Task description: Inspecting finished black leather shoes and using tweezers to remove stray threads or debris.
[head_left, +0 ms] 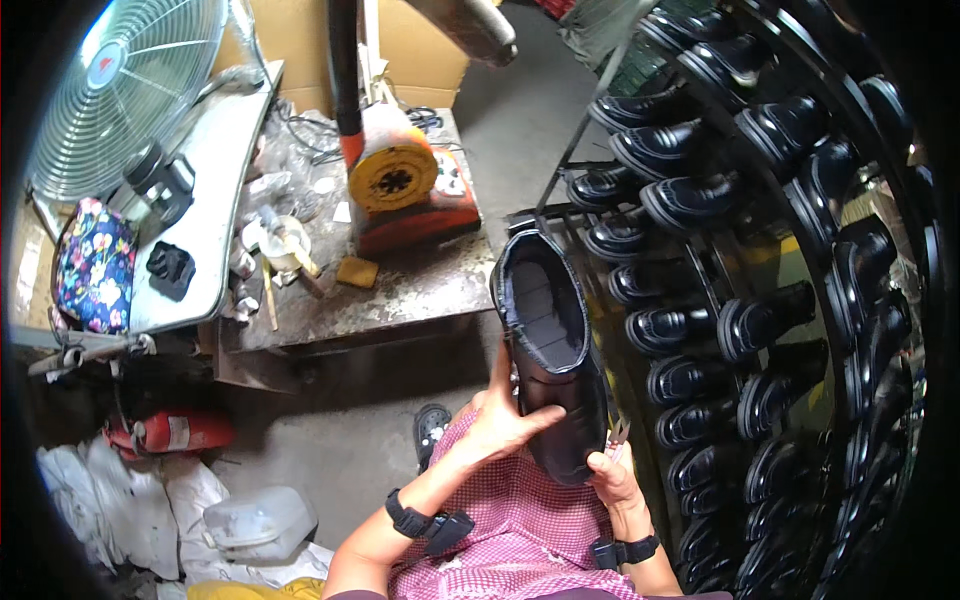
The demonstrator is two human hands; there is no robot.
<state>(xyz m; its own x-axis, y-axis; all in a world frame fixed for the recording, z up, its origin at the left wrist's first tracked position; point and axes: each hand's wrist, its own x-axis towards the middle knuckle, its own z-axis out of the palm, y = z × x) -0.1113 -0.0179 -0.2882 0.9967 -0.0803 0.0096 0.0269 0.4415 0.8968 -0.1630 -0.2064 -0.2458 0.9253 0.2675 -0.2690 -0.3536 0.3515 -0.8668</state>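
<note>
I hold a black boot [565, 425] above my lap, toe toward me. My left hand [500, 425] grips its side, fingers partly spread. My right hand [615, 485] has its thumb against the toe and fingers curled round small nippers [620, 432]. Ahead stands a desk [430, 285]; rows of black shoes [672, 327] line my right.

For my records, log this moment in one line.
left hand: holding boot; right hand: at boot, gripping metal tool; right side: black footwear
</note>
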